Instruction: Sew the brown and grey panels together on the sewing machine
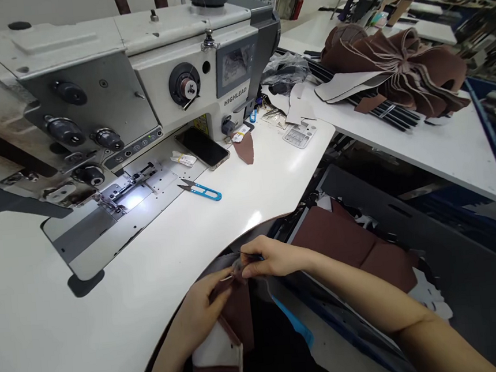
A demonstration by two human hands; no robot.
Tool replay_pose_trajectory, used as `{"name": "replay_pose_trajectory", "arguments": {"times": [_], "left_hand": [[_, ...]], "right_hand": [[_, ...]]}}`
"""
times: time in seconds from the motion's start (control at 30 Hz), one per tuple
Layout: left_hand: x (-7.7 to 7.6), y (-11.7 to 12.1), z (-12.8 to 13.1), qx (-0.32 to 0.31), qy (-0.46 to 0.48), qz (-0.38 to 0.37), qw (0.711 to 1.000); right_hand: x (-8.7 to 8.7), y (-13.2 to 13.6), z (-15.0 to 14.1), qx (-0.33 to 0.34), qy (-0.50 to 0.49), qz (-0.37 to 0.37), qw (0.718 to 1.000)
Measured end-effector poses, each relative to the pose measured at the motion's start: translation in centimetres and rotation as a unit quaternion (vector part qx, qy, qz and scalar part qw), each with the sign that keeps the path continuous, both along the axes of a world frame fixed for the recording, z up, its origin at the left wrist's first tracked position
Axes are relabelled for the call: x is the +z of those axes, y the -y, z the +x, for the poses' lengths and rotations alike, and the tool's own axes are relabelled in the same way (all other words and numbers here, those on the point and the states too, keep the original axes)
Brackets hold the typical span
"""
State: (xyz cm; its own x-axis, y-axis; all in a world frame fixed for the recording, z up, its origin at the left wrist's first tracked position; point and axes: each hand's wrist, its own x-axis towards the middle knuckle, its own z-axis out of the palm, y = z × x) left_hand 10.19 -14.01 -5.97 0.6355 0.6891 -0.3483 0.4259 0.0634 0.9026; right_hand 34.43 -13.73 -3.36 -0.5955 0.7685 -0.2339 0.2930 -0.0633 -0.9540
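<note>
Low in front of the table edge, my left hand grips a brown sewn piece with a white backing and a pale edge, thumb and fingers closed on it. The piece hangs down over my dark clothing. Touching its upper end, my right hand is closed around a small dark tool, mostly covered by the fingers, so its kind is unclear. Blue-handled thread snips lie on the white table beside the sewing machine, whose lamp lights the needle area.
A black phone and a brown scrap lie by the machine's base. To the right stands a grey bin holding brown panels. Fanned brown pieces rest on a second white table. The near table edge curves around me.
</note>
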Motion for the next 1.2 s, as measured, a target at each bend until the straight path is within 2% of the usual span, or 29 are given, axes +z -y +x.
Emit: {"name": "replay_pose_trajectory", "arguments": {"times": [0.17,0.3,0.37,0.4,0.47,0.53,0.6,0.63,0.67,0.73,0.77,0.83,0.87,0.97,1.2], "left_hand": [[-1.7,0.2,1.3,0.017,0.022,-0.01,1.0],[-2.9,0.4,2.7,0.038,0.098,-0.014,0.994],[-3.1,0.5,3.2,0.036,0.131,-0.029,0.99],[-3.1,0.5,3.5,0.034,0.139,-0.033,0.989],[-2.9,0.5,3.7,0.042,0.136,-0.025,0.989],[-2.7,0.6,3.7,0.074,0.113,0.004,0.991],[-2.5,0.6,3.6,0.103,0.085,0.032,0.991],[-2.3,0.6,3.5,0.114,0.074,0.043,0.99],[-2.2,0.6,3.5,0.119,0.067,0.05,0.989],[-1.9,0.5,3.4,0.124,0.057,0.055,0.989],[-1.9,0.4,3.5,0.125,0.054,0.055,0.989],[-1.7,0.4,3.5,0.126,0.051,0.05,0.989],[-1.7,0.4,3.5,0.123,0.052,0.045,0.99],[-1.6,0.6,3.4,0.117,0.058,0.026,0.991],[-1.6,0.8,3.2,0.127,0.064,0.022,0.99]], "right_hand": [[-1.4,0.9,0.7,-0.041,-0.03,-0.146,0.988],[-2.7,2.1,1.1,-0.085,-0.107,-0.198,0.971],[-3.1,2.5,1.2,-0.097,-0.1,-0.204,0.969],[-3.1,2.7,1.3,-0.105,-0.07,-0.198,0.972],[-2.5,3.2,1.6,-0.14,0.051,-0.149,0.978],[-1.1,4.0,1.7,-0.207,0.201,-0.059,0.956],[0.6,5.1,1.7,-0.255,0.275,0.009,0.927],[1.4,5.6,1.5,-0.259,0.265,0.009,0.929],[1.9,6.2,1.3,-0.251,0.227,-0.021,0.941],[2.2,7.2,0.4,-0.226,0.101,-0.143,0.958],[1.9,7.5,-0.2,-0.221,0.028,-0.214,0.951],[0.8,7.9,-1.3,-0.238,-0.098,-0.331,0.908],[0.1,8.0,-1.8,-0.254,-0.144,-0.361,0.885],[-1.3,7.9,-2.7,-0.296,-0.216,-0.388,0.846],[-0.9,7.5,-2.9,-0.307,-0.233,-0.408,0.828]]}}
